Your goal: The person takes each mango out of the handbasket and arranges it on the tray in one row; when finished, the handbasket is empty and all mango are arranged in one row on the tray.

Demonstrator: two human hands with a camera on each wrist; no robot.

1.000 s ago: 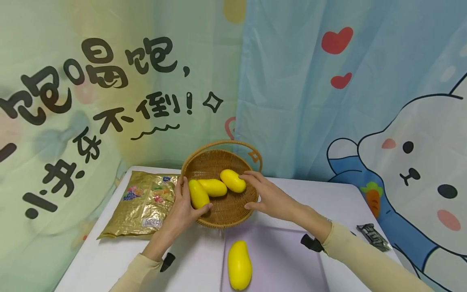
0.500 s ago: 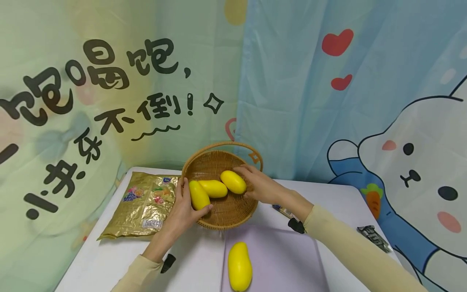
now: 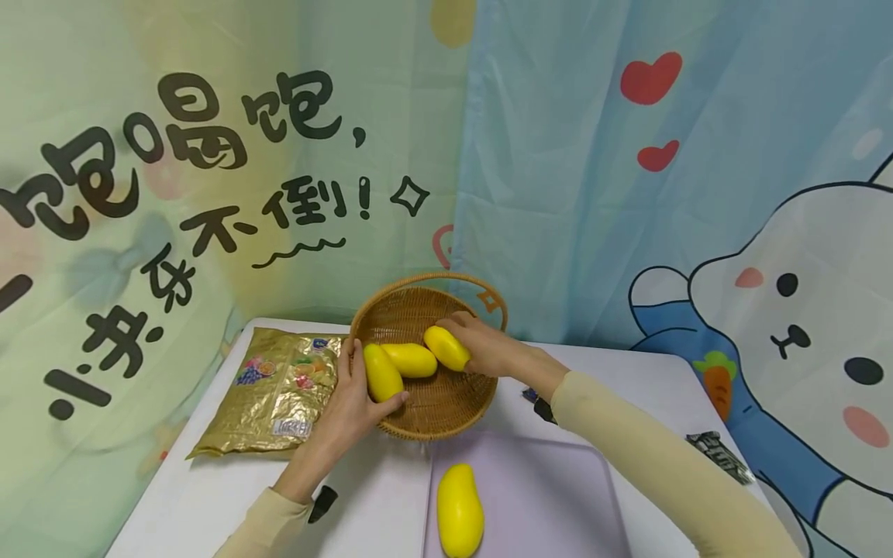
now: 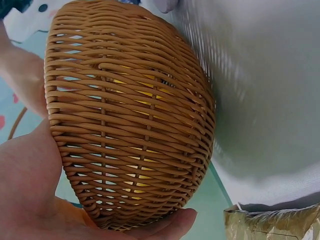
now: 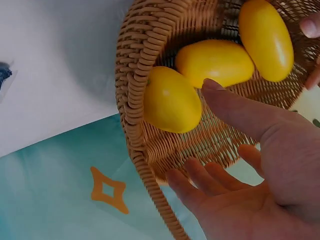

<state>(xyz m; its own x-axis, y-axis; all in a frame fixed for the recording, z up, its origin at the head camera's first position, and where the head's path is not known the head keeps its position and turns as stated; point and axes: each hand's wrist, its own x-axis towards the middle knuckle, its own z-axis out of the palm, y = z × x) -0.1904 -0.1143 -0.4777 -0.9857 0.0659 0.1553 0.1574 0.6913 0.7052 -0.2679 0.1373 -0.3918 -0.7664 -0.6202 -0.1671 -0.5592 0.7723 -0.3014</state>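
Note:
The wicker basket (image 3: 446, 403), tilted toward the head camera, holds three yellow mangoes: left (image 3: 382, 373), middle (image 3: 412, 360) and right (image 3: 446, 348). My left hand (image 3: 349, 399) grips its left rim, thumb inside by the left mango; in the left wrist view the palm (image 4: 30, 175) lies against the weave (image 4: 130, 115). My right hand (image 3: 488, 346) reaches in over the right rim beside the right mango. In the right wrist view that hand (image 5: 270, 165) has spread fingers, its thumb near the right mango (image 5: 172, 100) and a gap between the other fingers and the fruit.
A fourth mango (image 3: 460, 511) lies on a pale purple mat (image 3: 544, 496) in front of the basket. Left of the basket is a gold bag (image 3: 279, 391). A small packet (image 3: 532, 396) lies partly under the right forearm; a dark packet (image 3: 720, 457) is at the table's right edge.
My right hand has moved left and further into the basket, around the far side of the right mango. The left hand keeps its grip on the rim.

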